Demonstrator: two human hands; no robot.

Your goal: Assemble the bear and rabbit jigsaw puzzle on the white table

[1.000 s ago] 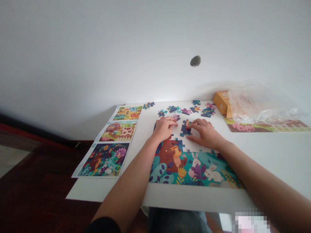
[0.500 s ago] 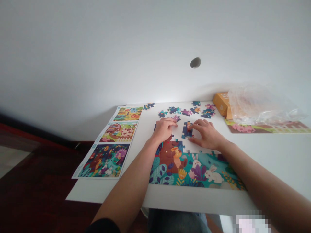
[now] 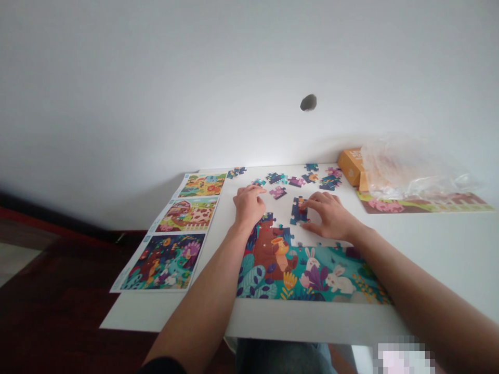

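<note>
My right hand rests on the white table with its fingertips and thumb on the right side of a dark blue jigsaw puzzle piece, perhaps several joined. To the left, my left hand has its fingers curled in at the upper left edge of the partly assembled jigsaw puzzle; whatever lies under those fingers is hidden. A brown bear, white rabbits and plants show on the assembled part. Just right of my left hand lies a loose purple puzzle piece.
More loose puzzle pieces are scattered near the wall. On the left lies a sheet with three printed pictures. At the back right, an orange box and a clear plastic bag sit by a farm picture.
My left hand has shifted left, off the purple piece, uncovering more of the puzzle's upper left part. My right hand stays at the dark blue piece. The whole view has shifted slightly.
</note>
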